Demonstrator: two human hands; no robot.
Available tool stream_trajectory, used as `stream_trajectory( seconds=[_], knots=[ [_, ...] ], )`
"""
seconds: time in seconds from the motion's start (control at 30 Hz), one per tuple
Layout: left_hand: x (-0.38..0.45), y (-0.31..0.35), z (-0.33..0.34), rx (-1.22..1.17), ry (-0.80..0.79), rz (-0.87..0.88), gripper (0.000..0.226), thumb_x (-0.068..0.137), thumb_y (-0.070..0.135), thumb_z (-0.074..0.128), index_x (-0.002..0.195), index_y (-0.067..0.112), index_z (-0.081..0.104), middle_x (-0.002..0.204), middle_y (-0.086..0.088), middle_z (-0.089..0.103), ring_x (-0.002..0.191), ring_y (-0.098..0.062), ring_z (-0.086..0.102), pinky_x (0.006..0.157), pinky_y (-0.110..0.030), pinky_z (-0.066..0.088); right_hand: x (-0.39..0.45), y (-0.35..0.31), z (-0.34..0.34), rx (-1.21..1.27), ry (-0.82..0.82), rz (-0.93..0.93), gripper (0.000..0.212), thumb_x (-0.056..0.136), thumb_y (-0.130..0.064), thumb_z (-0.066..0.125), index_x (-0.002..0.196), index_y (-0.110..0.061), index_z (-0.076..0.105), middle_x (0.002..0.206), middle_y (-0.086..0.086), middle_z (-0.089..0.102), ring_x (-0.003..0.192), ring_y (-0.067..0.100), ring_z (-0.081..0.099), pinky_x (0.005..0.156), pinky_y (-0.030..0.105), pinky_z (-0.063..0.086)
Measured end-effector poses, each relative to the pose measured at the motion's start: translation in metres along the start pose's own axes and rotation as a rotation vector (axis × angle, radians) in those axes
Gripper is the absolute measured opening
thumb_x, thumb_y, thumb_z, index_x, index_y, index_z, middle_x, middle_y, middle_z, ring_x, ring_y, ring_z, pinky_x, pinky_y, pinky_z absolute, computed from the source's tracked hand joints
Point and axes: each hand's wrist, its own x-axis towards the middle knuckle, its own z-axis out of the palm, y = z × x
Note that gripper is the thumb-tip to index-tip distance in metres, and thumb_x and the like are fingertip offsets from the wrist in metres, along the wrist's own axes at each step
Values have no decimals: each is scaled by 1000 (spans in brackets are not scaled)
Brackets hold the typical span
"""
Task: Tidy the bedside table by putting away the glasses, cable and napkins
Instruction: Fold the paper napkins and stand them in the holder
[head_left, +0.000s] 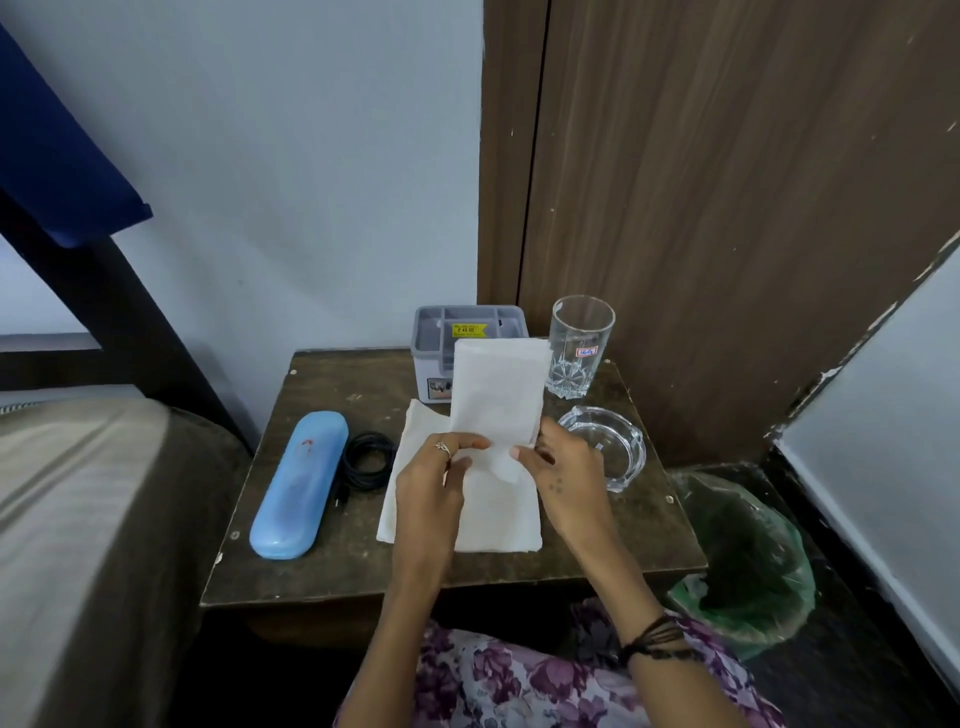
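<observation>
Dark and scuffed, the little wooden table (332, 566) sits wedged between a bed (78, 519) on the left and a brown wardrobe (727, 182) at the back. Up front, both hands are on a white napkin (498, 389): the left hand (431, 483) pinches its lower edge with curled fingers (470, 443), and the right hand (566, 467) pinches the lower right corner, holding the sheet upright above the table. Under them lies a second napkin (498, 525), flat on the table. Just left of it sits a coiled black cable (366, 460), and right beside that a light blue glasses case (298, 483), closed (whether the glasses are inside, I cannot tell). At the back stands a grey organiser (467, 325) with open compartments and a yellow price sticker, partly hidden behind the raised napkin. To its right stands an upright clear drinking glass (579, 345), and nearer, a clear glass ashtray (608, 447) close to the right hand. Down on the floor, right of the table, a bin with a green liner (748, 561).
</observation>
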Motion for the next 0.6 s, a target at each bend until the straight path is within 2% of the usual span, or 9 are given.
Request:
stream_trajectory(
  seconds=[0.07, 0.1, 0.17, 0.23, 0.33, 0.43, 0.5, 0.6],
  knots=[
    [16, 10, -5, -5, -18, 39, 26, 87, -2, 54, 95, 21, 65, 107, 4, 64, 101, -14, 58, 85, -25, 51, 12, -12, -4, 27, 40, -38, 25, 90, -13, 58, 115, -12, 61, 108, -4, 68, 95, 11, 65, 78, 19, 53],
    [26, 16, -8, -6, -20, 69, 25, 87, -1, 54, 97, 20, 65, 109, 3, 64, 101, -14, 58, 83, -20, 51, 21, -19, -6, 31, 58, -58, 25, 90, -12, 59, 114, -10, 62, 107, -4, 67, 94, 10, 64, 77, 16, 51],
    [50, 26, -11, 11, -7, 128, 24, 87, -2, 55, 99, 17, 65, 108, 4, 62, 98, -11, 58, 75, -5, 49, 42, -33, -9, 35, 92, -109, 24, 89, -9, 60, 112, -7, 63, 105, 1, 69, 91, 10, 63, 78, 20, 52],
    [77, 34, -11, 24, 5, 144, 23, 87, -1, 55, 100, 15, 65, 112, 1, 62, 97, -10, 57, 73, 0, 46, 66, -46, -10, 19, 123, -141, 22, 87, -8, 61, 109, -7, 64, 100, 4, 70, 87, 13, 64, 81, 31, 55],
    [114, 39, -5, 41, 37, 125, 21, 89, 1, 54, 101, 15, 65, 118, -4, 63, 101, -13, 60, 78, -7, 47, 103, -57, -9, -14, 155, -129, 16, 86, -9, 63, 102, -6, 66, 90, 3, 69, 85, 19, 65, 78, 43, 57],
    [144, 39, 3, -9, 75, 64, 22, 87, 1, 56, 99, 17, 67, 112, -4, 66, 91, -16, 61, 70, -5, 47, 136, -60, -6, -3, 138, -95, 8, 83, -7, 67, 89, -3, 64, 81, 8, 69, 83, 28, 68, 77, 49, 56],
    [161, 34, 8, -17, 85, 30, 22, 85, 2, 59, 97, 19, 67, 106, -5, 68, 85, -20, 62, 66, -11, 48, 155, -61, -4, -5, 105, -66, 7, 81, -5, 68, 85, -1, 63, 80, 11, 70, 84, 30, 69, 78, 47, 57],
    [180, 25, 16, -14, 55, 22, 22, 85, 1, 60, 94, 20, 65, 103, -4, 67, 83, -19, 59, 78, -28, 52, 180, -56, -4, -46, 84, -58, 10, 79, -3, 69, 88, -1, 65, 81, 14, 70, 83, 30, 69, 80, 47, 56]
  ],
)
